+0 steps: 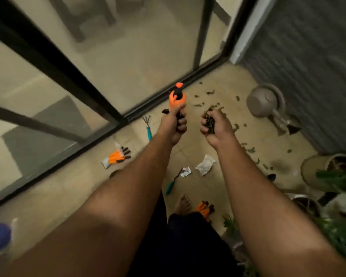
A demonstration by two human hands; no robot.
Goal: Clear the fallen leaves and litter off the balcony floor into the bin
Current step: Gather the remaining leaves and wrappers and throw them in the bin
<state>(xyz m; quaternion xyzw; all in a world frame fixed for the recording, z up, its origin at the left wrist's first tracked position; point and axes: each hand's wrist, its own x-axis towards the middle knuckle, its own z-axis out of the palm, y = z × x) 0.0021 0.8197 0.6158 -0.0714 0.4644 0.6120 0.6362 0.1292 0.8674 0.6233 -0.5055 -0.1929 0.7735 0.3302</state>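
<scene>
My left hand (173,124) grips an orange and black spray bottle (177,98) held upright above the balcony floor. My right hand (216,128) is closed on a clump of dry green leaves (209,119), palm turned inward. More fallen leaves (210,92) lie scattered over the beige tiles beyond and to the right of my hands. Below my right forearm lie a crumpled white paper (205,164) and a smaller scrap (185,172). No bin can be seen.
A grey watering can (265,101) lies on its side by the dark wall. An orange glove (116,156), a hand rake (148,126) and a teal-handled tool (171,185) lie on the floor. Potted plants (332,176) crowd the right. Sliding glass doors (108,56) run along the left.
</scene>
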